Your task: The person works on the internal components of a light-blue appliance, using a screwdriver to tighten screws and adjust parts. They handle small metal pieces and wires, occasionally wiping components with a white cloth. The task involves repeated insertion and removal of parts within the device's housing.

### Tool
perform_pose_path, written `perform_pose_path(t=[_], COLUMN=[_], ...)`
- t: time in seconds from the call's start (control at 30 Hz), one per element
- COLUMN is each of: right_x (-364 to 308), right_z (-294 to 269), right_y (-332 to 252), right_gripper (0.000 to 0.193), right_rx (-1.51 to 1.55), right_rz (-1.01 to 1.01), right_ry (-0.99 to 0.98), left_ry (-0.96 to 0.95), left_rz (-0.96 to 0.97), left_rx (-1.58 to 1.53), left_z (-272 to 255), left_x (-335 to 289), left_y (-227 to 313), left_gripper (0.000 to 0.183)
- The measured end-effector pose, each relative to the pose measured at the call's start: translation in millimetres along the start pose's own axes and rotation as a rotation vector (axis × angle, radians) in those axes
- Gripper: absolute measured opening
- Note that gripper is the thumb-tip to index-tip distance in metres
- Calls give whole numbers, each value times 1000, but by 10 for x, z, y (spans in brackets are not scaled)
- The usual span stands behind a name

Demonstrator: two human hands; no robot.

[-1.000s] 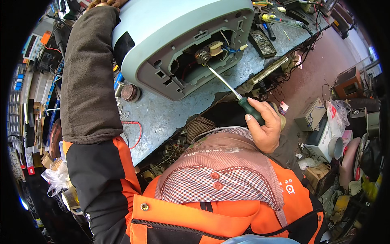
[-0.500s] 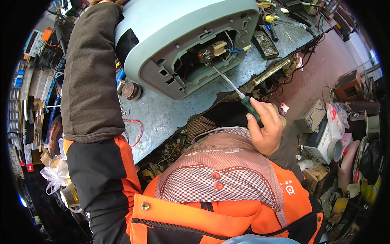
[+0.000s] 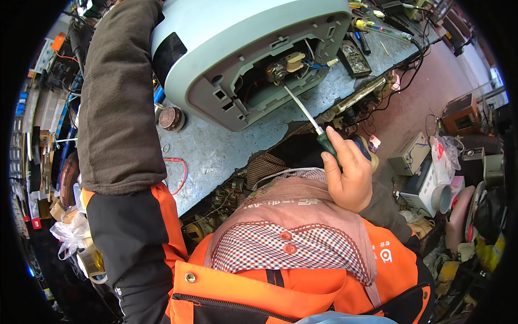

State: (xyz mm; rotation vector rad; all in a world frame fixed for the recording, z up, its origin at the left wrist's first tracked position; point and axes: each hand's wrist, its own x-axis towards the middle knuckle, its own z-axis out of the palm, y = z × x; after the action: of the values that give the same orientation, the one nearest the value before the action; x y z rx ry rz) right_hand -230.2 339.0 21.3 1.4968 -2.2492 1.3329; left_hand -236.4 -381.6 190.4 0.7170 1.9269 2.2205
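In my right hand is a screwdriver with a dark green handle, the index finger lying along it. Its metal shaft slants up to the far left, and the tip reaches a small metal part inside the opening of a pale blue-grey appliance housing. Beside that part sit a cream plastic block and blue wires with a white connector. The housing stands tilted on the bench, its open side toward me. My left forearm runs up along the housing's left side; the hand is beyond the top edge.
The worn blue bench carries a round reddish-brown tin, a red wire and a metal tray of small parts. Tools and cables lie at the far right. Boxes and devices crowd the right; racks of supplies stand left.
My right hand and the screwdriver handle have shifted slightly left, with the tip still at the metal part. The housing appears slightly further right. My left hand has slipped out of view at the top.
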Motion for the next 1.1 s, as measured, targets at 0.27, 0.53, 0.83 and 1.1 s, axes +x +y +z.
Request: perform_pose_path(t=[0.27,0.53,0.83,1.1], right_x=[56,6,86,-8], right_z=[-19,-29,-22,-213], right_y=[-49,-55,-5,-85], right_gripper=[46,44,44,47], right_rx=[-47,873,1350,576], right_rz=[53,781,1072,392], right_ry=[-51,-116,-109,-97], left_ry=[74,106,149,184], left_rz=[32,63,46,28], left_rx=[58,87,155,206], left_z=[33,43,137,263], left_x=[-35,-28,48,77], left_y=[-112,-196,-202,-215], left_gripper=[34,34,33,33])
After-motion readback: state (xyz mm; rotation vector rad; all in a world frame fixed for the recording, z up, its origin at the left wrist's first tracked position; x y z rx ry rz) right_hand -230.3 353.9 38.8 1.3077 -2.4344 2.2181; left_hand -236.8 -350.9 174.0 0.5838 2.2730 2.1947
